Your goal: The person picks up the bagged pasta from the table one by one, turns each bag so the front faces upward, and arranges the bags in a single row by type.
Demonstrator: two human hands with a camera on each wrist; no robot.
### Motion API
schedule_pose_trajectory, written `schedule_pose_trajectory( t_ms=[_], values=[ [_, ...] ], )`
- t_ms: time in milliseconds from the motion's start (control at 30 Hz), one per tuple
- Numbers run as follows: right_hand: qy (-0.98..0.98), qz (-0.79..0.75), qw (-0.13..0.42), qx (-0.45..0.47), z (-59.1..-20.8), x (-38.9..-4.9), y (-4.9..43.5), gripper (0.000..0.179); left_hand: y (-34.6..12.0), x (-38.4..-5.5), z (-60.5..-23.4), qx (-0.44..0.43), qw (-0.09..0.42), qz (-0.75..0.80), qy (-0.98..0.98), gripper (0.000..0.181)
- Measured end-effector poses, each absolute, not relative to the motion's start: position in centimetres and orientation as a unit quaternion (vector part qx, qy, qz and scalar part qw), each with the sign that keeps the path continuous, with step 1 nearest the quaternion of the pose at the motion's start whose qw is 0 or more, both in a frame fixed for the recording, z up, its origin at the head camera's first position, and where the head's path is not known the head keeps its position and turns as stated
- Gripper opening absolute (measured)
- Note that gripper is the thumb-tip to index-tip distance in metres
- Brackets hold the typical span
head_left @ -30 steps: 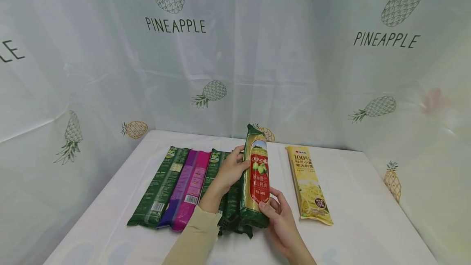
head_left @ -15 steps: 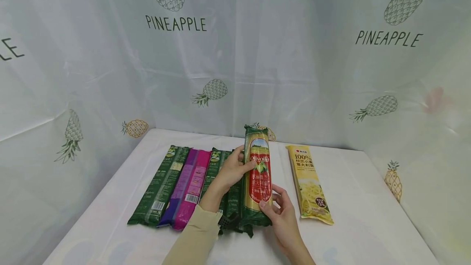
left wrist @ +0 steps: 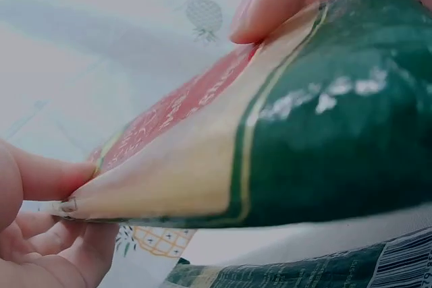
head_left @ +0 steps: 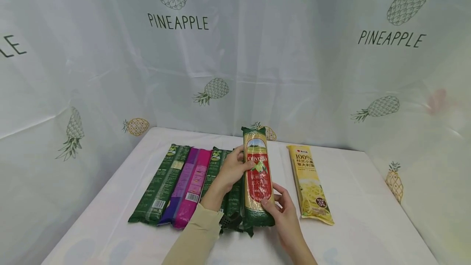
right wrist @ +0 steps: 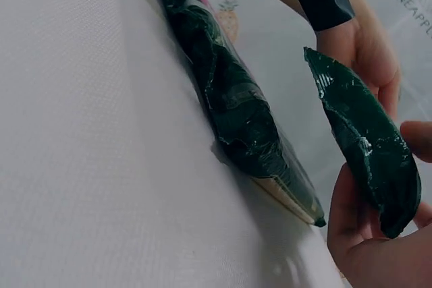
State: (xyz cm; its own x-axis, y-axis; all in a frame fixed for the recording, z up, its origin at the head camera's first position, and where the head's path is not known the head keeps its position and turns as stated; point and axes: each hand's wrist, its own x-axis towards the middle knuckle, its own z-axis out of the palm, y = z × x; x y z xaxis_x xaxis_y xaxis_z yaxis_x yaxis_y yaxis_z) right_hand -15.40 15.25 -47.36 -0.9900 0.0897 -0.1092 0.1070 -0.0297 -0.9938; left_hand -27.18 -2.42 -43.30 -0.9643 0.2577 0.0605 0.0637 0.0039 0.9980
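Both hands grip one spaghetti packet [head_left: 259, 183], green and gold with a red "Olivoilà" label facing up. My left hand [head_left: 232, 170] holds its upper left side, thumb over the label and fingers tucked behind. Lower down on the right edge, my right hand [head_left: 285, 212] pinches it between thumb and fingers. In the right wrist view the green end of the packet [right wrist: 371, 146] is raised off the table. Beneath and left of it lie green packets [head_left: 212, 166], partly hidden by the left arm.
A pink and purple packet [head_left: 189, 191] and another green packet [head_left: 162, 187] lie in the row at left. A yellow pasta packet [head_left: 310, 183] lies apart at right. Pineapple-print curtains [head_left: 279, 60] enclose the white table [head_left: 360, 207].
The held packet has turned so its label faces up more squarely, and its top end has tipped slightly left. Both hands keep their grip; the other packets stay put.
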Motion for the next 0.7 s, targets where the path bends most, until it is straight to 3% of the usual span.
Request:
schedule_pose_trajectory(
  t_ms=[267, 700],
  values=[
    [0.693, -0.712, 0.078, 0.077, -46.9, -15.7, 15.9, 0.069, -2.4, -27.3, -43.2, 0.112, 0.046, 0.705, 0.699, 0.072],
    [0.702, -0.704, 0.078, 0.072, -46.3, -15.4, 16.0, 0.074, -1.7, -27.6, -43.7, 0.094, 0.048, 0.702, 0.704, 0.07]
  ],
)
